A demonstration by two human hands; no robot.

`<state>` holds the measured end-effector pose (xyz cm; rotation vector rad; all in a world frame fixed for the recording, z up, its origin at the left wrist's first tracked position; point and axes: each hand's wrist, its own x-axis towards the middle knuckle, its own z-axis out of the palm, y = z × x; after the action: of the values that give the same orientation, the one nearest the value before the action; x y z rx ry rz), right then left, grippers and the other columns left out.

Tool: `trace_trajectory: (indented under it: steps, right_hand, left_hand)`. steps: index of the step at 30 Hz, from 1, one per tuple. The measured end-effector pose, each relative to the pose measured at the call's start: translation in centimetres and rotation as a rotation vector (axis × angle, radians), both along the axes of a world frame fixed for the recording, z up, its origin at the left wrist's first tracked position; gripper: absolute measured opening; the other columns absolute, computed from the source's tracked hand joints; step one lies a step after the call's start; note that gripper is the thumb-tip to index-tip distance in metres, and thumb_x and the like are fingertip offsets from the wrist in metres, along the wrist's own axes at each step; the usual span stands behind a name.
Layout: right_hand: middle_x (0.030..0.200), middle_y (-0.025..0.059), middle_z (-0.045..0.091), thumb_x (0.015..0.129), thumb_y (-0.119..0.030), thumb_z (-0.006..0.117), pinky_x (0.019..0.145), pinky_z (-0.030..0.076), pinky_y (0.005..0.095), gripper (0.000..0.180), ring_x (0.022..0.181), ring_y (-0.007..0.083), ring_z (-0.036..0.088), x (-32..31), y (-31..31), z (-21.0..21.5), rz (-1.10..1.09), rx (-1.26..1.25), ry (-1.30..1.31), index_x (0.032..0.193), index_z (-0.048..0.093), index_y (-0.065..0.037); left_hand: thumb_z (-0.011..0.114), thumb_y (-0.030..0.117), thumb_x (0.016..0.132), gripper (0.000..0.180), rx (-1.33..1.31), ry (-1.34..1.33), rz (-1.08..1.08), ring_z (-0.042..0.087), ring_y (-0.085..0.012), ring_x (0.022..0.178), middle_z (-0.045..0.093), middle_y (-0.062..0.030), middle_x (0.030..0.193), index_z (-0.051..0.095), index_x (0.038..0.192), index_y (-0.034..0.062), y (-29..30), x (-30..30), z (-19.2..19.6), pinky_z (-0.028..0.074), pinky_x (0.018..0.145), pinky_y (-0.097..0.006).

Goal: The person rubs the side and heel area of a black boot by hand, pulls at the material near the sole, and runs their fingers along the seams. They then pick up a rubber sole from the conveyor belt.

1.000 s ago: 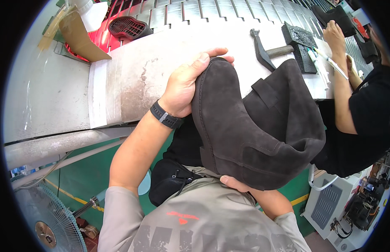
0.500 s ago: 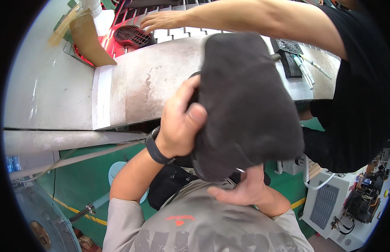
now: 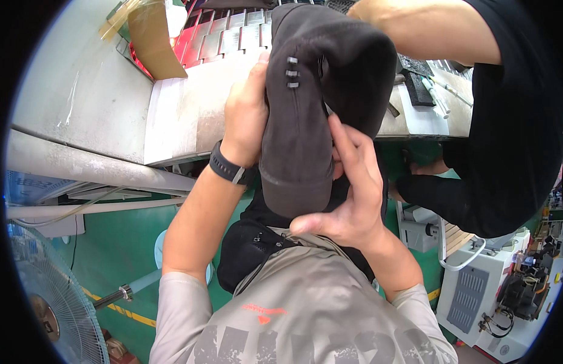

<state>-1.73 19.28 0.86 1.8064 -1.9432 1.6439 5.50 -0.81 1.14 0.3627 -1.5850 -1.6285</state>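
Note:
A dark grey-brown suede-like boot (image 3: 296, 145) is held up in front of me, its rounded toe toward my body. Three small metal lace loops (image 3: 291, 73) run down its upper, and the soft shaft (image 3: 360, 67) flops over to the right. My left hand (image 3: 248, 115) grips the boot's left side, its fingers mostly hidden behind it. Along the right side lies my right hand (image 3: 357, 188): the index fingertip meets the edge by a small pale piece, other fingers curl against the boot, and the thumb stands apart beneath the toe.
A conveyor with metal slats (image 3: 233, 39) runs beyond the pale bench edge (image 3: 190, 121). At right a co-worker's arm (image 3: 427, 27) reaches over it. A black block (image 3: 419, 91) and white tubes (image 3: 438, 97) lie on the bench. A fan (image 3: 51, 303) stands lower left, a machine (image 3: 475, 297) lower right.
The boot has turned, so its toe and metal loops now show. My right hand has moved up along its right side. The co-worker's hand has shifted right, behind the boot.

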Motion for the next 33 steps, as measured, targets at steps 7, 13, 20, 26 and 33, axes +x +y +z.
trace_trajectory:
  steps: [7,13,20,26,33]
  right_hand:
    - [0.130,0.0189,0.061,0.058,-0.079,0.093,0.070,0.053,0.0306,0.136,0.088,0.0171,0.061,-1.1,-1.8,0.1,-0.074,-0.049,-0.034,0.156,0.054,0.008]
    - [0.130,0.0181,0.061,0.058,-0.081,0.093,0.069,0.052,0.0296,0.136,0.088,0.0167,0.061,-1.4,-2.1,0.1,-0.068,-0.062,-0.065,0.155,0.055,0.007]
    - [0.124,0.0183,0.062,0.062,-0.084,0.090,0.072,0.054,0.0320,0.136,0.090,0.0190,0.062,-2.2,-2.2,-0.4,-0.032,-0.130,-0.039,0.153,0.055,0.011]
    - [0.129,0.0264,0.063,0.074,-0.068,0.091,0.092,0.056,0.0434,0.118,0.108,0.0349,0.066,-2.3,-0.4,2.0,-0.029,-0.013,0.090,0.150,0.055,0.015]
    - [0.137,0.0270,0.064,0.082,-0.022,0.089,0.108,0.052,0.0445,0.072,0.125,0.0403,0.065,-1.1,1.6,0.4,0.099,0.194,-0.042,0.140,0.062,0.010]
  left_hand:
    - [0.047,0.033,0.117,0.043,0.467,0.166,-0.236,0.075,-0.0145,0.092,0.078,-0.0083,0.111,0.072,0.127,-0.0001,-1.3,-1.7,0.6,0.059,0.082,-0.029]
    - [0.048,0.033,0.117,0.042,0.441,0.082,-0.148,0.073,-0.0136,0.095,0.077,-0.0087,0.111,0.073,0.125,-0.0005,-0.9,-1.5,1.6,0.058,0.086,-0.030]
    - [0.045,0.038,0.118,0.048,0.452,0.028,-0.126,0.071,-0.0132,0.096,0.077,-0.0089,0.112,0.073,0.123,-0.0010,0.1,-1.6,2.6,0.057,0.089,-0.030]
    - [0.043,0.038,0.120,0.050,0.328,0.092,-0.161,0.070,-0.0139,0.102,0.075,-0.0098,0.117,0.070,0.125,-0.0026,0.9,-1.4,2.5,0.055,0.094,-0.031]
    - [0.061,0.056,0.109,0.069,-0.157,0.148,-0.014,0.067,-0.0214,0.103,0.071,-0.0140,0.115,0.057,0.136,-0.0072,3.6,-1.1,-0.1,0.054,0.093,-0.036]
